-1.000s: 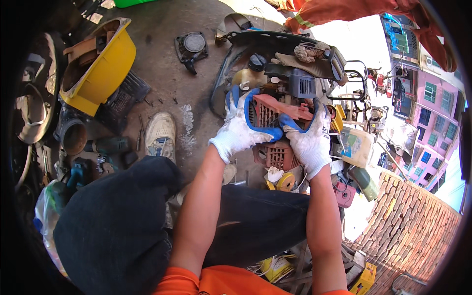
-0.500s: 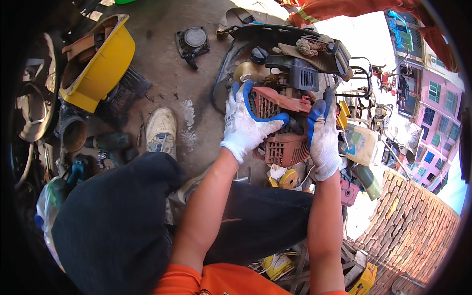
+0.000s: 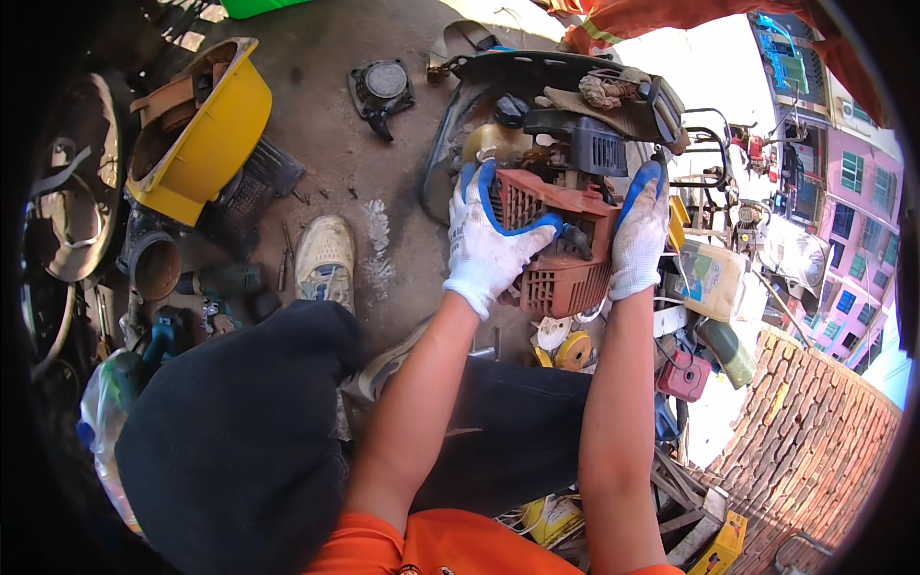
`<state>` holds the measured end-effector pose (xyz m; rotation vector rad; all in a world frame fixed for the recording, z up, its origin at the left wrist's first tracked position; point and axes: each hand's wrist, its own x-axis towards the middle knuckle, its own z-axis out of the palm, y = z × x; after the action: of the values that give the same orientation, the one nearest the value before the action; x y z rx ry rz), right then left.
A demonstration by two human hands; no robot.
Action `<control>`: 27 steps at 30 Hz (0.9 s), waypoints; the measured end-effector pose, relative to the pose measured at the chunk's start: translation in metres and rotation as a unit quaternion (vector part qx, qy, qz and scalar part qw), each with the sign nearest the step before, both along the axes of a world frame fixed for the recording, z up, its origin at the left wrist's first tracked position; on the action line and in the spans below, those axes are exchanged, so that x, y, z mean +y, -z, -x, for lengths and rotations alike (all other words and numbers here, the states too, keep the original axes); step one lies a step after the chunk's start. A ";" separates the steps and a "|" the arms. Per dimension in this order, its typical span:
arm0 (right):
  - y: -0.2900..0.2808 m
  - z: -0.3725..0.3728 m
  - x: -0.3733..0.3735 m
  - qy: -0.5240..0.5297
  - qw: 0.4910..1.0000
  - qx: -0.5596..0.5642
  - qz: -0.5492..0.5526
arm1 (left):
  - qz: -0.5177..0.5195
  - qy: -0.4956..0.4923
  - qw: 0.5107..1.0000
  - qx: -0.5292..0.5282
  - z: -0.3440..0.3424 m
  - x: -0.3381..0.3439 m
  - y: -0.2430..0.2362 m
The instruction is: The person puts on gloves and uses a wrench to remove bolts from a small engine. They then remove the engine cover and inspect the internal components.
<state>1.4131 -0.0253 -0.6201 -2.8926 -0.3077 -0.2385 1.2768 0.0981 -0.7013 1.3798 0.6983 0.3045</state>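
Note:
Both my hands wear white work gloves with blue-coated fingers. A small engine with a dusty red plastic cover sits on a backpack-style frame in front of me. My left hand wraps the cover's left side, its thumb reaching across the front. My right hand grips the right side, fingers stretched up along the edge; its thumb is hidden. A black ribbed housing is above the red cover. Left of it is a cloudy yellowish tank with a black cap. A knotted rope lies on the frame's pad.
A round-faced starter part lies on the floor beyond my left hand. At left are a yellow tub and a power drill. A yellow spool, a pink-red box and a canister stand at right. A person's orange sleeve shows at top.
My right hand has shifted slightly up and outward along the red cover's right side, its fingers now straighter. My left hand keeps its hold. The whole view has moved slightly.

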 end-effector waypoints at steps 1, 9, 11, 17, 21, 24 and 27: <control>-0.019 0.006 0.009 0.020 0.998 0.035 -0.047 | -0.012 -0.011 1.000 -0.007 -0.004 0.003 0.001; -0.052 0.043 0.003 -0.036 0.980 0.193 -0.021 | -0.087 0.069 0.993 0.038 -0.007 0.008 -0.010; -0.050 0.040 0.002 -0.027 0.978 0.204 -0.048 | -0.095 0.052 0.993 -0.034 -0.005 0.008 0.007; -0.041 0.037 -0.006 -0.093 0.983 0.157 0.020 | 0.293 0.001 0.926 -0.237 -0.001 0.028 0.038; -0.048 0.048 0.010 -0.020 0.981 0.173 0.087 | 0.126 -0.030 0.963 -0.237 -0.012 0.009 0.051; -0.078 0.051 0.027 0.001 0.968 0.246 0.043 | 0.172 -0.058 0.953 -0.243 -0.022 0.007 0.047; -0.077 0.037 0.009 -0.030 0.953 0.271 0.134 | 0.027 -0.034 0.990 -0.132 -0.025 0.024 0.039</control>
<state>1.3761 -0.0166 -0.5435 -3.0445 -0.3440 0.6488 1.3021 0.1225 -0.7408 1.2385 0.5296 0.5097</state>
